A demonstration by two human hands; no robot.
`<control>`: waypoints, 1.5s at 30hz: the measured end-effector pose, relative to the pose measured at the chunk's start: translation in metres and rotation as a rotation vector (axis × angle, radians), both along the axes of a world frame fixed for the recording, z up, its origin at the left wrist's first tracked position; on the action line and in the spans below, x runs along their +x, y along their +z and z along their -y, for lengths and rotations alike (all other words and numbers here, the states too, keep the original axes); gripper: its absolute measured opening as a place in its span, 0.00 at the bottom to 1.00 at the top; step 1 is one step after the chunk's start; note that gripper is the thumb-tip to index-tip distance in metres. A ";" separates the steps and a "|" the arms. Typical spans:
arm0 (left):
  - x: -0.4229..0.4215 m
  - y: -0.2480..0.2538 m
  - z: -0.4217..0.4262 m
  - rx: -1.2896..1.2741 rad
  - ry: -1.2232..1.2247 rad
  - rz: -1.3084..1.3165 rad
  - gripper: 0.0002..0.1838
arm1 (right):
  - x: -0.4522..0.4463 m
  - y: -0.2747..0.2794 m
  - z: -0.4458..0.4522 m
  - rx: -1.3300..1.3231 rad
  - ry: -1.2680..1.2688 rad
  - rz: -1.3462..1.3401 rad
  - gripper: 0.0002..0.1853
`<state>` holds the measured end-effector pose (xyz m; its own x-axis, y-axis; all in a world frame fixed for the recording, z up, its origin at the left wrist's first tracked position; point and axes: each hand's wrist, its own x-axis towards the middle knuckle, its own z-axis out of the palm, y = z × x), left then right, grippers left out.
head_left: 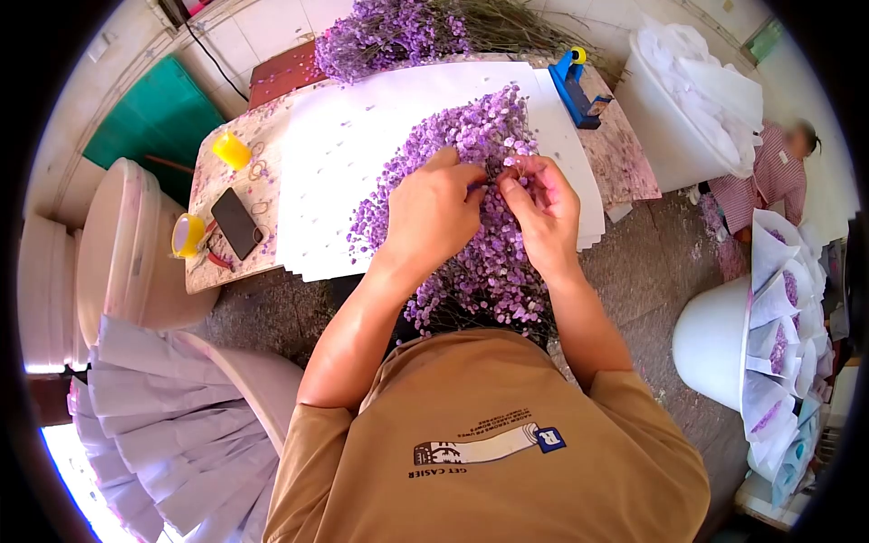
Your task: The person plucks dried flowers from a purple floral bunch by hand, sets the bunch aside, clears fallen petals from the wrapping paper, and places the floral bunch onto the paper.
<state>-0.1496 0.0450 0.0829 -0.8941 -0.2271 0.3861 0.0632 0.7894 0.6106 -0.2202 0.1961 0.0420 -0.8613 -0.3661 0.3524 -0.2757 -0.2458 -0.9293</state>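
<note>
A large bunch of purple baby's breath (pixel 453 136) spreads over stacked white paper sheets (pixel 330 172) and hangs past the table's front edge. My left hand (pixel 433 206) lies over the middle of the bunch, its fingers curled and closed on flower sprigs. Close beside it on the right, my right hand (pixel 548 213) pinches a small sprig between thumb and fingertips. Both sets of fingertips nearly meet among the blooms. Exactly which stems each one grips is partly hidden.
Around the paper are a blue tape dispenser (pixel 577 90), a phone (pixel 236 223), yellow tape rolls (pixel 188 235) and red-handled pliers (pixel 218 260). More purple flowers (pixel 389 36) lie behind. Tubs of wrapped bouquets (pixel 711 339) flank me; another person (pixel 769 172) is at right.
</note>
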 end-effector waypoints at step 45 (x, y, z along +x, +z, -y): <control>0.044 0.002 0.032 1.029 -0.183 0.059 0.07 | -0.003 0.031 -0.004 -0.073 0.171 0.239 0.15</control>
